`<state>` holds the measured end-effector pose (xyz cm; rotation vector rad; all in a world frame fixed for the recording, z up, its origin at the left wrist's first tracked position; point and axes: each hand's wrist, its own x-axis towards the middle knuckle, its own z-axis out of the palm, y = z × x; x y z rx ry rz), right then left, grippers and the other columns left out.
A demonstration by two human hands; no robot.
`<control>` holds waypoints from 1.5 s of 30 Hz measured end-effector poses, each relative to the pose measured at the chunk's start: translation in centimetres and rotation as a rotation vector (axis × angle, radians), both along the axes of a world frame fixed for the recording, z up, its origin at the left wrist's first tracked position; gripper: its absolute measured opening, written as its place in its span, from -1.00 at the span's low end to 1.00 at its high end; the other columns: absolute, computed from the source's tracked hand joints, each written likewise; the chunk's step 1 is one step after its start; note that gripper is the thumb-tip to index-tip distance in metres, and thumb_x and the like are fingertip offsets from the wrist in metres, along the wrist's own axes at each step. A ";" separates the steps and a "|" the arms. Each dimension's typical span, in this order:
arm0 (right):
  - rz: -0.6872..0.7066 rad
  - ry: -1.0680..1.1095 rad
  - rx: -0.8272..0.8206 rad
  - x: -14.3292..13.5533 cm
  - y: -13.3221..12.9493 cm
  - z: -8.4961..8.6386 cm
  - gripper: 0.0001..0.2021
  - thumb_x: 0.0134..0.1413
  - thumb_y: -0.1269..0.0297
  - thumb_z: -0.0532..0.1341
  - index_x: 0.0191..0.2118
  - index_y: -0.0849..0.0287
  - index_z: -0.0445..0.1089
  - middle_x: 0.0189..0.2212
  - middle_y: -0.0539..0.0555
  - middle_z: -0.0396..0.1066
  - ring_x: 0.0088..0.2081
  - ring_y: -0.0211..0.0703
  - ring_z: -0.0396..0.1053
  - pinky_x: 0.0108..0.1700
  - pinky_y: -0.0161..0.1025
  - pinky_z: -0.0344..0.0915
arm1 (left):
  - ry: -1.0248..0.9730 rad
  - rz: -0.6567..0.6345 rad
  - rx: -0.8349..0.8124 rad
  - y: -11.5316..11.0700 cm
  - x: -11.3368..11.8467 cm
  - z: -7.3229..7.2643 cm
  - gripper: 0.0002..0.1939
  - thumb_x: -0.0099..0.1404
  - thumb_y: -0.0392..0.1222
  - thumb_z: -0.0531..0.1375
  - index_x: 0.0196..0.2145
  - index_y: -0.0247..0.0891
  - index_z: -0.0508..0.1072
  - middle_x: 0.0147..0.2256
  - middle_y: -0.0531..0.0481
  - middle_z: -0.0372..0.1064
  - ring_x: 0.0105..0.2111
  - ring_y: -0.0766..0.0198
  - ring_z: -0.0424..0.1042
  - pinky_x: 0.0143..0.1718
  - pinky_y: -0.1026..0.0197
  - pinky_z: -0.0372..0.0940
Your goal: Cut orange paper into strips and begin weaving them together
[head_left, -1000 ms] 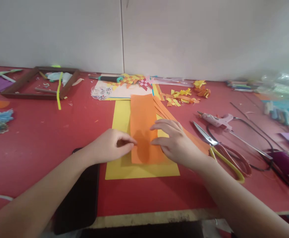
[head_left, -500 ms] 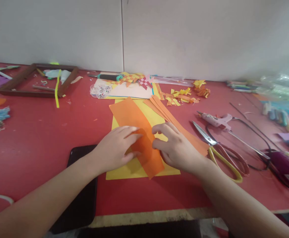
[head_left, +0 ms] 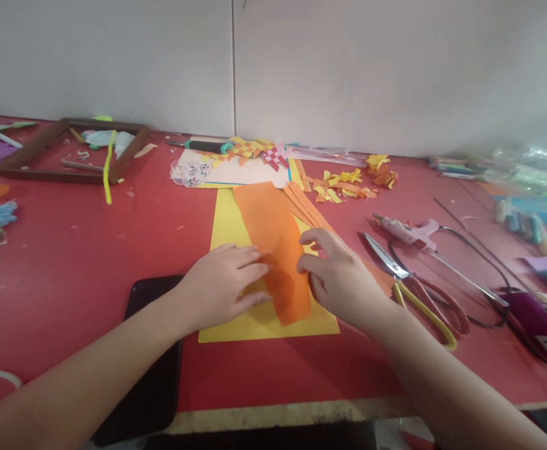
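Note:
An orange paper strip (head_left: pixel 277 231) lies slightly slanted over a yellow paper sheet (head_left: pixel 221 325). At its left edge is my left hand (head_left: pixel 229 281), fingers stretched out and apart, the tips by the strip's surface. My right hand (head_left: pixel 336 272) is on the other side, fingers bent but spread apart, the tips close to the strip's right edge. Neither hand grips the paper. More orange strips (head_left: pixel 308 209) fan out behind my right hand, which partly covers them.
Scissors (head_left: pixel 397 269) and a pink glue gun (head_left: pixel 411 232) with its cord lie to the right. A black tablet-like slab (head_left: pixel 149 375) sits under my left forearm. Farther back are a brown frame (head_left: pixel 52 175), a cutter (head_left: pixel 207 147) and paper scraps (head_left: pixel 341 187).
The orange strip has turned more upright, its far end swinging right and its near end moving slightly away from me. My right hand has shifted a little right.

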<state>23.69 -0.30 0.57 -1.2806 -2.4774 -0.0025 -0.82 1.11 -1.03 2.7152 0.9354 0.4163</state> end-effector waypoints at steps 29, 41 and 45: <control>0.538 0.424 -0.293 0.9 0.1 -2.6 -0.87 0.19 0.45 0.27 -0.17 0.25 0.54 -0.18 0.17 0.56 0.26 -0.02 0.27 0.30 -0.06 0.21 | -0.032 0.019 0.092 0.2 0.3 -0.5 -0.72 0.35 -0.06 0.23 -0.20 -0.39 0.43 -0.08 -0.29 0.47 -0.11 -0.10 0.48 -0.12 -0.10 0.43; 0.587 0.345 -0.302 1.2 0.4 -2.6 -0.88 0.15 0.36 0.32 -0.19 0.20 0.57 -0.19 0.11 0.59 0.32 -0.08 0.17 0.39 -0.10 -0.05 | -0.028 0.046 0.129 0.2 0.2 -0.4 -0.77 0.34 -0.10 0.25 -0.23 -0.36 0.44 -0.15 -0.22 0.49 -0.13 -0.04 0.49 -0.14 -0.02 0.43; 0.586 0.347 -0.305 1.2 0.3 -2.7 -0.86 0.15 0.36 0.32 -0.16 0.19 0.56 -0.22 0.12 0.59 0.31 -0.07 0.19 0.38 -0.08 -0.02 | -0.069 0.027 0.202 0.3 0.3 -0.3 -0.80 0.36 -0.13 0.22 -0.30 -0.34 0.49 -0.19 -0.17 0.54 -0.14 0.00 0.51 -0.06 -0.02 0.39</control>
